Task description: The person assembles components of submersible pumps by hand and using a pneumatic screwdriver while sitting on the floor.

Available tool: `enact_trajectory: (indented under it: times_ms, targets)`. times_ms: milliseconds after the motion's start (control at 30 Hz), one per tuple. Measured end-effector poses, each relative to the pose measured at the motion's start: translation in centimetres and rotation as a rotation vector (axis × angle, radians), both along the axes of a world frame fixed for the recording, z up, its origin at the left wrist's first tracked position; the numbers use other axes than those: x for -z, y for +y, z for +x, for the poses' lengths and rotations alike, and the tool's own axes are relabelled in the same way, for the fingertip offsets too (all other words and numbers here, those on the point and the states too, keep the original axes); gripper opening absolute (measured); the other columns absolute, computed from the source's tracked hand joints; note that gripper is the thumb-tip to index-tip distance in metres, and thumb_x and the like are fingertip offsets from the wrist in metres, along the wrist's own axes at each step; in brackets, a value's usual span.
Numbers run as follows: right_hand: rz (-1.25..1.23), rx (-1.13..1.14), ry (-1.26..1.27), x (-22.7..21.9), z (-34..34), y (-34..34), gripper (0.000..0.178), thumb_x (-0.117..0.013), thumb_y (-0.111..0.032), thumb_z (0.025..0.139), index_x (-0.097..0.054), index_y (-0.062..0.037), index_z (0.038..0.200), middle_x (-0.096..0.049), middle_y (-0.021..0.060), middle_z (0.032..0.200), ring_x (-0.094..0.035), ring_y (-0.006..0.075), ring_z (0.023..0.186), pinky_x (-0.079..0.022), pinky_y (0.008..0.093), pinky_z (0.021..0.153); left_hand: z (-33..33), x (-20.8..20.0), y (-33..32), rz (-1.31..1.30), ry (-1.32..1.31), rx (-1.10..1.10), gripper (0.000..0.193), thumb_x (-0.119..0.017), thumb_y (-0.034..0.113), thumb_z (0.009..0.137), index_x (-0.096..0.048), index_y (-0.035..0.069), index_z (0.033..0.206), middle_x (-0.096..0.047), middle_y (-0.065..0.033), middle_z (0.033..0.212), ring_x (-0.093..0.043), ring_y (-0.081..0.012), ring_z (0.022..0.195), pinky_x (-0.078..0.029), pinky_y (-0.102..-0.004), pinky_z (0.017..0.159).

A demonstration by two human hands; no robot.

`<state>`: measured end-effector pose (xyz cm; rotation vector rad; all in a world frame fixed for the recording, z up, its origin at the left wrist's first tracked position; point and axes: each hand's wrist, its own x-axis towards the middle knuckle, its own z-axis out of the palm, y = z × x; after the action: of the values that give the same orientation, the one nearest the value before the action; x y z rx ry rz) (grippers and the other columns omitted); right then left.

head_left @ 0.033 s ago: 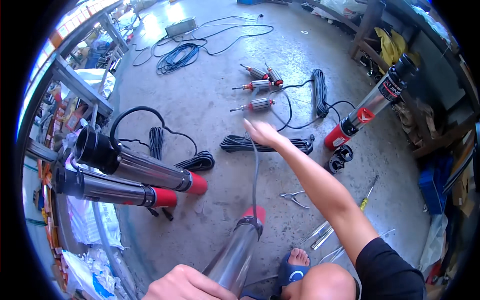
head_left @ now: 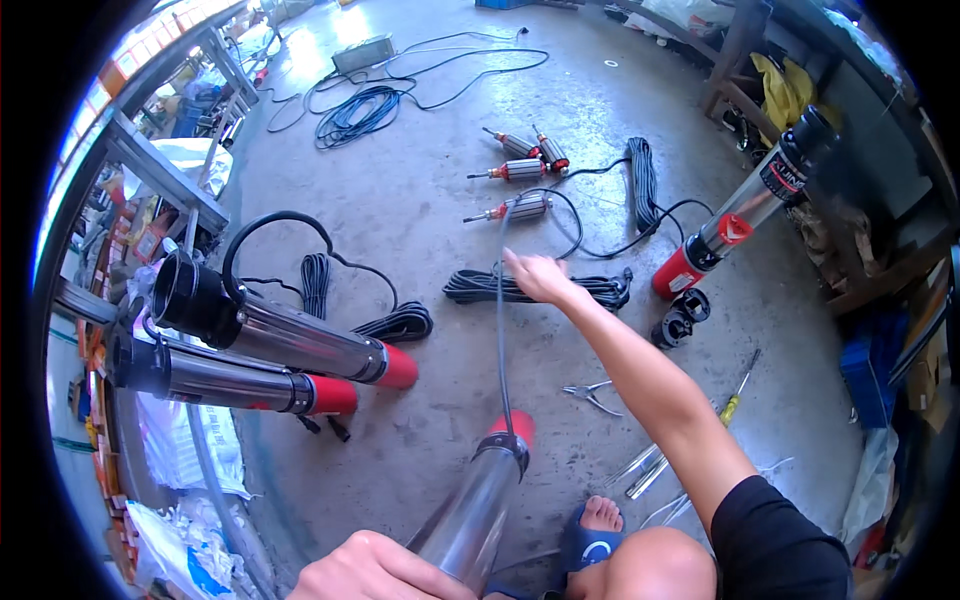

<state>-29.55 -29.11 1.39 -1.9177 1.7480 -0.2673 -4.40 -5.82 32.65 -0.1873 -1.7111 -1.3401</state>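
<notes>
My left hand [head_left: 378, 572] is wrapped over the steel body of a submersible pump [head_left: 462, 512], which tilts away from me, its red end lying far from me. From the pump's black collar a grey cable [head_left: 502, 345] runs out over the floor. My right hand [head_left: 540, 278] reaches forward with its fingers closed at that cable; the fingertips are partly blurred. Just beneath the hand lies a tied black cable bundle [head_left: 470, 287]. Farther out, the cable arcs over a motor rotor [head_left: 520, 207].
Two more pumps [head_left: 300, 343] with red ends lie on the left. Another pump [head_left: 735, 210] stands tilted at right beside black fittings [head_left: 680, 318]. Pliers [head_left: 592, 397], a yellow-handled screwdriver [head_left: 732, 408] and metal rods [head_left: 648, 475] lie near my right arm. Several rotors [head_left: 515, 170] rest ahead.
My right hand has shifted slightly right and nearer to me. The cable has straightened and swung a little left, and its far arc now shows above the hand.
</notes>
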Motion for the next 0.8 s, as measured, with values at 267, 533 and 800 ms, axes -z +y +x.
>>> enact_trajectory:
  times_ms: [267, 533, 800]
  targets:
    - [-0.408, -0.376, 0.417, 2.1, 3.7, 6.5, 0.037, -0.073, -0.019, 0.073, -0.064, -0.0047, 0.106, -0.063, 0.0138, 0.108, -0.055, 0.0284, 0.110, -0.045, 0.0395, 0.088, 2.2, 0.3, 0.4, -0.027, 0.004, -0.019, 0.008, -0.069, 0.009, 0.085, -0.063, 0.005, 0.082, -0.068, -0.0129, 0.073, -0.068, -0.0249, 0.062, -0.060, -0.0377, 0.066]
    - [-0.478, -0.266, -0.104, 1.1, 6.0, 15.6, 0.044, -0.070, -0.037, 0.086, -0.064, -0.0041, 0.114, -0.062, 0.0146, 0.114, -0.057, 0.0307, 0.110, -0.045, 0.0423, 0.092, 3.5, 1.0, -0.6, -0.053, 0.027, 0.098, 0.006, -0.068, 0.006, 0.084, -0.062, 0.007, 0.085, -0.067, -0.0113, 0.074, -0.069, -0.0237, 0.064, -0.060, -0.0382, 0.066]
    - [-0.178, -0.290, -1.047, 3.6, 8.1, 24.2, 0.039, -0.036, -0.024, 0.099, -0.068, -0.0028, 0.104, -0.068, 0.0191, 0.103, -0.064, 0.0379, 0.097, -0.048, 0.0433, 0.093, 8.7, 3.5, -2.6, -0.112, 0.126, 0.292, 0.017, -0.069, 0.008, 0.085, -0.060, 0.005, 0.099, -0.069, -0.0117, 0.078, -0.071, -0.0264, 0.069, -0.060, -0.0404, 0.070]
